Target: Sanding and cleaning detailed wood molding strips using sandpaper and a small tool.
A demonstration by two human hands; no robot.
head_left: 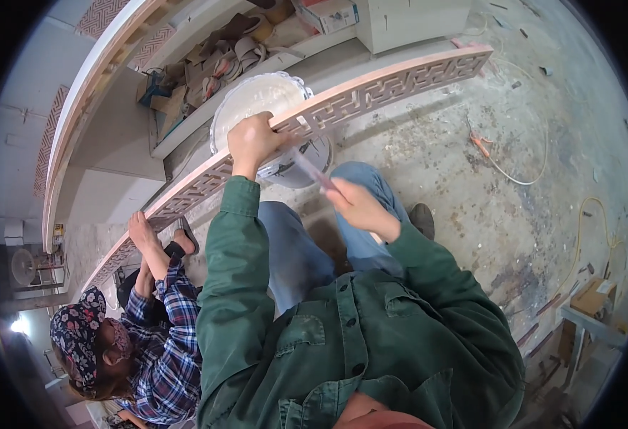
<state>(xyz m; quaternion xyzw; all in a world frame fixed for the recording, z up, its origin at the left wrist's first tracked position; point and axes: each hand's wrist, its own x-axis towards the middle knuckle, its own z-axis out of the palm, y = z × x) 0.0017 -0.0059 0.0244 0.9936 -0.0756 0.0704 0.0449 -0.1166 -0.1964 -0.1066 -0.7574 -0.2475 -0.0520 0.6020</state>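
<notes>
- The long lattice panel [392, 87] is stretched across the view at a slant, from lower left up to the upper right, with its pale edge turned up and a cut-out maze-like pattern along its side
- The middle of it is held by the left hand [252, 143], fingers folded over the pale edge, so that hand is basically clamped on there
- A thin stick-like tool [311, 170] is gripped in the right hand [360, 209], fingers wrapped round it; its front end is pointed at the lattice just beside the left hand, but it's pretty blurred, so the exact kind can't be told, nor whether the wood is being touched
- A white bucket [290, 174] is half covered by the panel, right below the left hand; whether any weight is rested on it can't be made out
- Further down the panel, the same edge is grasped by a co-worker's hand [142, 232], with a plaid sleeve [184, 312] attached to it
- Behind the panel, a low shelf [198, 123] is piled with mixed bits and pieces, and a box [330, 14] is perched at its far end
- Over on the right, an orange-handled tool [480, 145] is left lying on the stained concrete floor [446, 204], with a pale hose [542, 146] curled beside it
</notes>
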